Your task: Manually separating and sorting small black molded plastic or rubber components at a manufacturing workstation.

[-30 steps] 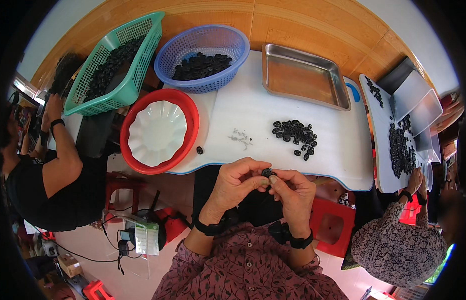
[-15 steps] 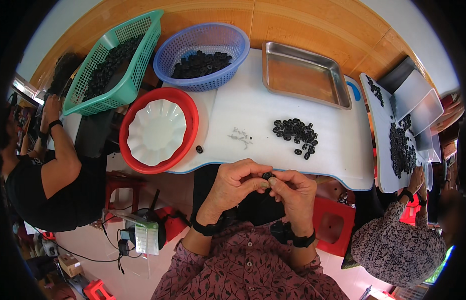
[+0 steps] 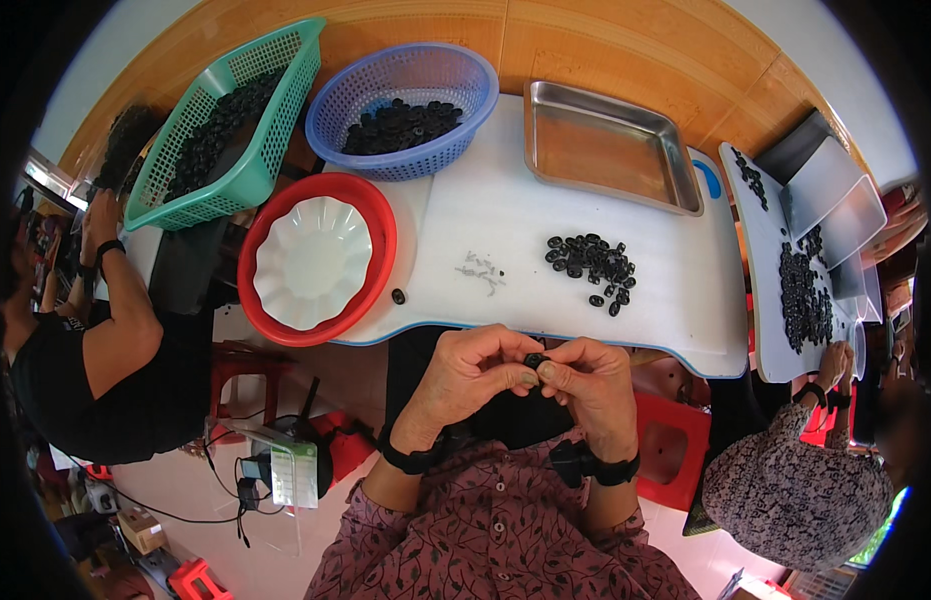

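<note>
Got a small black part (image 3: pixel 533 360) pinched by both my left hand (image 3: pixel 475 374) and right hand (image 3: pixel 589 384). Pile of black pieces (image 3: pixel 591 260) sits past them on the white tabletop (image 3: pixel 485 215).

Left hand (image 3: pixel 468 374), right hand (image 3: pixel 592 382), close together, both pinching, forearms (image 3: pixel 393 488) angled inward

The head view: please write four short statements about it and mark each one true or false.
1. The left hand and right hand pinch a black piece. True.
2. The green basket stands right of the blue basket. False: the green basket is on the left.
3. A white fluted bowl sits inside the red basin. True.
4. The black pile lies left of the pale bits. False: the black pile is on their right.
</note>
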A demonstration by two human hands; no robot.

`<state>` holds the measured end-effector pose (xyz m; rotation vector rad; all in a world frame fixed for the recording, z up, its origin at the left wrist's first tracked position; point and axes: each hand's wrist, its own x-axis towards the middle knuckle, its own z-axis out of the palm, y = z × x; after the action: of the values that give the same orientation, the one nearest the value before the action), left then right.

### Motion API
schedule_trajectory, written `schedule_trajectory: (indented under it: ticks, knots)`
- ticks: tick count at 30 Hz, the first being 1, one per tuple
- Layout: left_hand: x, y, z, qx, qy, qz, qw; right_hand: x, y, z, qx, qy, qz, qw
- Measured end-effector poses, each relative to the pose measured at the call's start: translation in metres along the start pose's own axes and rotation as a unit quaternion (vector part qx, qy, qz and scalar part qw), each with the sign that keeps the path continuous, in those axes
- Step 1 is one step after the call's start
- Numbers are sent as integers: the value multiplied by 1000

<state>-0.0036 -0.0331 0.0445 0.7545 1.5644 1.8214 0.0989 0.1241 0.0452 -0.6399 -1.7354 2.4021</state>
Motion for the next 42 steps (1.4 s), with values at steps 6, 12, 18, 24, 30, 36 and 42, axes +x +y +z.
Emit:
schedule_trajectory:
  ticks: [6, 12, 18, 24, 30, 36, 42]
  knots:
    - [-2, 1, 0, -48, -22, -7, 999, 5, 8, -6, 21, -44, -28, 998]
    - [-4, -3, 1, -72, -22, -2, 997, 7, 11, -7, 61, -70, -24, 995]
    - [-5, -2, 0, -100, -37, -17, 994, 7, 9, -9, 126, -123, -5, 984]
    - [-9, -4, 1, -159, -62, -26, 985, 5, 9, -7, 179, -151, 36, 971]
    - [-10, -8, 5, -187, -54, -10, 981, 11, 12, -6, 214, -173, 57, 960]
    - [-7, -7, 6, -180, -47, -7, 982, 12, 17, -12, 183, -153, 35, 970]
    - [-2, 3, 6, -142, -15, -39, 989, 6, 11, -3, 143, -73, -11, 987]
